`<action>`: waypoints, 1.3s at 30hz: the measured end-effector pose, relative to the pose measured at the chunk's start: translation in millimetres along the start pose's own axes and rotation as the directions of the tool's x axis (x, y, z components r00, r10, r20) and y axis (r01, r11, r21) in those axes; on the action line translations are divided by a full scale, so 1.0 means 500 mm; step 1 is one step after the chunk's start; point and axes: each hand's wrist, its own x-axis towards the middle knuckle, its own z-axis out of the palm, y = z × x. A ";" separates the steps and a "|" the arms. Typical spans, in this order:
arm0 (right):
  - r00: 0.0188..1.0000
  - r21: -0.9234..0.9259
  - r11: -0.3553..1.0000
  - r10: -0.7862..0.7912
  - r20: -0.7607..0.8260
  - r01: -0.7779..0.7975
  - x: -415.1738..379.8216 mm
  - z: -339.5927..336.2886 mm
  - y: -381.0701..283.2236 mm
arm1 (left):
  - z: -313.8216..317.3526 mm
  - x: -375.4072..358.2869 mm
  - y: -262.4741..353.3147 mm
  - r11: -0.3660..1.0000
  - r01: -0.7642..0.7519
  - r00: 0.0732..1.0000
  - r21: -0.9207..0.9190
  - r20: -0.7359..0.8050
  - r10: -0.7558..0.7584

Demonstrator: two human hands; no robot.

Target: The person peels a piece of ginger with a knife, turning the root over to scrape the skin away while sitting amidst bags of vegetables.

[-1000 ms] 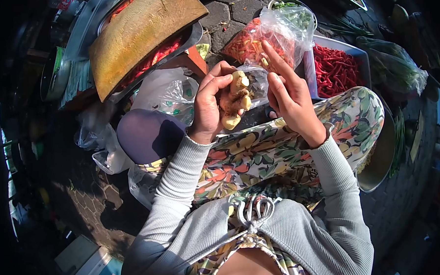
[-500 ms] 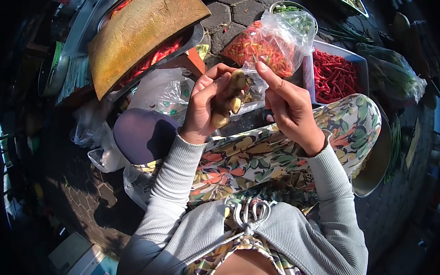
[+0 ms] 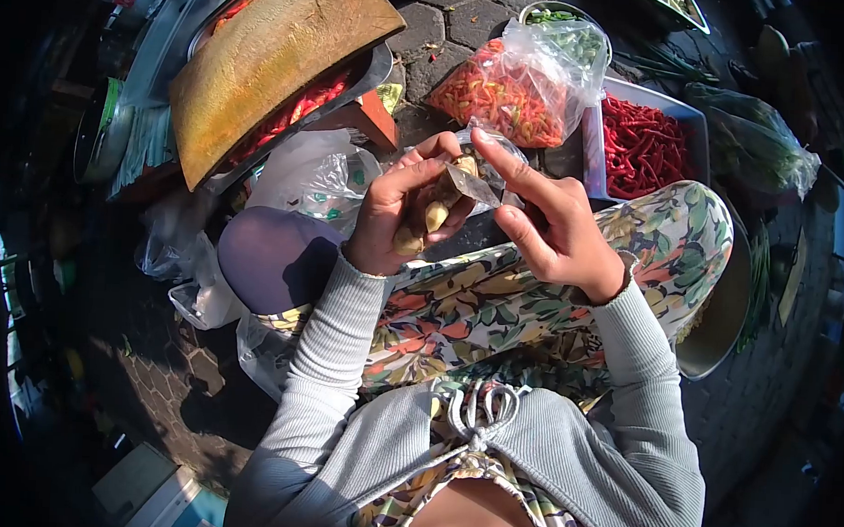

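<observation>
My left hand (image 3: pixel 383 226) is wrapped round a knobby brown root (image 3: pixel 410 239), which looks like ginger and has pale, bare patches. Across the upper part of the root lies a small flat metal blade (image 3: pixel 472 185). The blade runs to my right hand (image 3: pixel 566 234), which grips it with the lower fingers curled; the index finger points forward and the thumb sits below it. Its handle is hidden by my right hand. Both hands are above my lap, close together.
Beyond my hands lie a bag of cut red chillies (image 3: pixel 505 93) and a white tray of red chillies (image 3: pixel 592 139). A large wooden board (image 3: pixel 280 64) rests over a chilli container at upper left. Plastic bags (image 3: pixel 308 174) lie near my left knee; a metal bowl (image 3: pixel 728 319) is at right.
The blade's flat face now shows across the root. My right hand has turned, with its thumb now visible apart from the index finger, and the root has tilted slightly in my left hand.
</observation>
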 end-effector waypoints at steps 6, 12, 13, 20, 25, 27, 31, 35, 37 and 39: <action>0.998 -0.011 0.999 -0.046 0.033 0.046 0.002 -0.005 -0.004 | 0.001 -0.003 -0.003 0.999 0.018 0.997 -0.039 0.074 -0.015; 0.992 0.005 0.999 0.044 0.114 -0.045 0.001 -0.018 -0.021 | 0.006 -0.005 0.004 0.999 0.040 0.997 0.013 0.071 -0.041; 0.992 0.005 0.999 0.046 0.114 -0.047 0.001 -0.017 -0.021 | 0.006 -0.005 0.004 0.999 0.042 0.997 0.012 0.071 -0.043; 0.999 -0.115 0.993 -0.033 -0.012 0.031 -0.004 0.002 -0.005 | 0.002 -0.001 0.007 0.999 0.038 0.996 0.030 0.076 -0.041; 0.998 -0.118 0.993 -0.008 -0.065 0.000 -0.001 0.007 -0.002 | -0.005 -0.004 0.007 0.984 0.029 1.000 0.177 0.000 -0.029; 0.983 0.026 0.996 0.084 -0.161 -0.081 0.000 0.011 0.007 | 0.006 -0.004 0.002 0.963 -0.019 0.994 0.270 -0.100 0.048; 0.994 -0.035 0.994 0.108 -0.009 -0.108 -0.003 -0.005 -0.011 | 0.009 -0.005 0.007 0.907 -0.104 0.976 0.408 -0.131 0.172; 0.997 -0.182 0.982 0.060 0.042 -0.051 -0.003 -0.002 -0.016 | -0.010 -0.006 0.006 0.887 -0.122 0.975 0.446 -0.114 0.191; 0.997 -0.195 0.979 0.064 0.037 -0.055 -0.004 -0.001 -0.018 | -0.006 -0.007 0.007 0.875 -0.121 0.972 0.470 -0.121 0.200; 0.998 -0.219 0.975 0.052 0.034 -0.043 -0.003 -0.002 -0.019 | 0.000 -0.007 0.009 0.861 -0.123 0.969 0.494 -0.126 0.211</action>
